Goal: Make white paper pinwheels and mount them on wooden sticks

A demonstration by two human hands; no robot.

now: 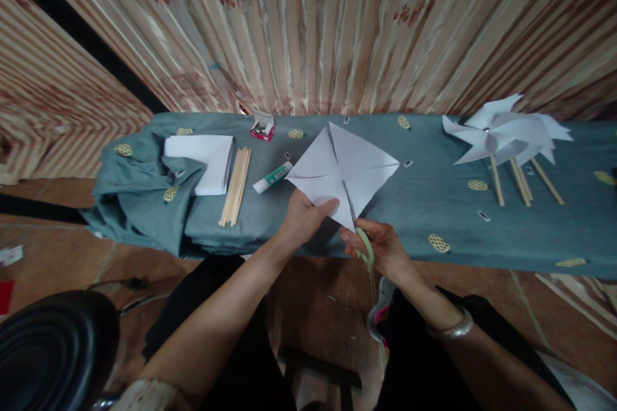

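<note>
A white square of paper (361,164), turned cornerwise, has slits running from its corners toward the middle. My left hand (307,213) pinches it near the lower left edge, thumb on top. Scissors with light green handles (365,245) are in my right hand (378,244), and their blades lie along the slit at the paper's near corner. Part of the blades is hidden by the paper and fingers. Left of the paper lies a green and white glue tube (274,177), and beyond it a bundle of wooden sticks (236,186).
Several paper pinwheels on sticks (511,131) lie at the right of the cloth-covered table (419,205). At the left are stacked white sheets (214,164) and a small red open box (262,128). A curtain (308,32) hangs behind; a black round stool (58,347) stands lower left.
</note>
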